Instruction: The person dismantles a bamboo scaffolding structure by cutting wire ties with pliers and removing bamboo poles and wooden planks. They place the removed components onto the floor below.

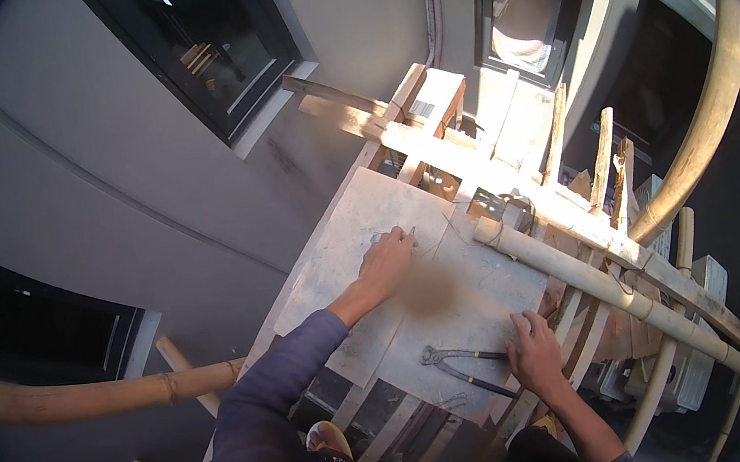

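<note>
My left hand [387, 264] is closed in a pinch just above the pale board [355, 312]. Something small and thin shows at its fingertips, too small to name. A few thin wire strands lie on the board close by. My right hand [535, 348] is at the board's right edge, fingers apart and pointing forward. A pair of pincers [435, 355] with black and yellow handles lies on the board, its handles spread. One handle tip reaches the thumb of my right hand; whether they touch is unclear.
A thick bamboo pole [572, 272] runs along the right of the board, beside a sunlit timber beam [483, 163]. Another bamboo pole [121, 395] crosses at left. My foot in a yellow sandal [327, 438] stands by gaps between wooden slats [396, 428]. A grey wall [147, 167] rises at left.
</note>
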The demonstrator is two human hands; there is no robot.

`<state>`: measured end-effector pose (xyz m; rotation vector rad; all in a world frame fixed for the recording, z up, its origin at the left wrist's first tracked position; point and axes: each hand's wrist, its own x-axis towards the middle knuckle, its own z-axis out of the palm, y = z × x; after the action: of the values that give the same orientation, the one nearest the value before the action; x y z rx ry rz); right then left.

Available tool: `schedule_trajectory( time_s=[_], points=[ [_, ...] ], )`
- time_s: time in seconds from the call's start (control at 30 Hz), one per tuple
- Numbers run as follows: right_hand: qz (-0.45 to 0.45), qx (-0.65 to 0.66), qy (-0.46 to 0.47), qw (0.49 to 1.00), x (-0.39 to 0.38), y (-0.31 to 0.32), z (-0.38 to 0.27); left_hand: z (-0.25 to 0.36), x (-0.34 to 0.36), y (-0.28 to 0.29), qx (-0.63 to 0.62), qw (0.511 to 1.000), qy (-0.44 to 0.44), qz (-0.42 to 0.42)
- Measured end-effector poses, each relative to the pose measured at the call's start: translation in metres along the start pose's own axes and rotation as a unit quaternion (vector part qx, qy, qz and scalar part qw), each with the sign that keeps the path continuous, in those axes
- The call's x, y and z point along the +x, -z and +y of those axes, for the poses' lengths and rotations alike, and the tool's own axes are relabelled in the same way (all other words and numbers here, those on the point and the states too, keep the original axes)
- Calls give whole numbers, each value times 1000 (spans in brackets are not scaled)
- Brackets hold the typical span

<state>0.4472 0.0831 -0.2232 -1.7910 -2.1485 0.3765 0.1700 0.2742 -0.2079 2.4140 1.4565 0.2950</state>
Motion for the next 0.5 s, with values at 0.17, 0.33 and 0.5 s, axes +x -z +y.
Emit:
schedule_trajectory(
  time_s=[0.17,0.33,0.5],
  points=[
    [116,-204,-147,961,33,41,130,29,-11,32,58,972,-73,-215],
    [-49,-135,-165,976,33,49,197,50,-4,46,29,980,-64,-189],
    [-102,-221,-216,946,41,41,196,82,2,45,-5,983,-123,-133]
  ],
)
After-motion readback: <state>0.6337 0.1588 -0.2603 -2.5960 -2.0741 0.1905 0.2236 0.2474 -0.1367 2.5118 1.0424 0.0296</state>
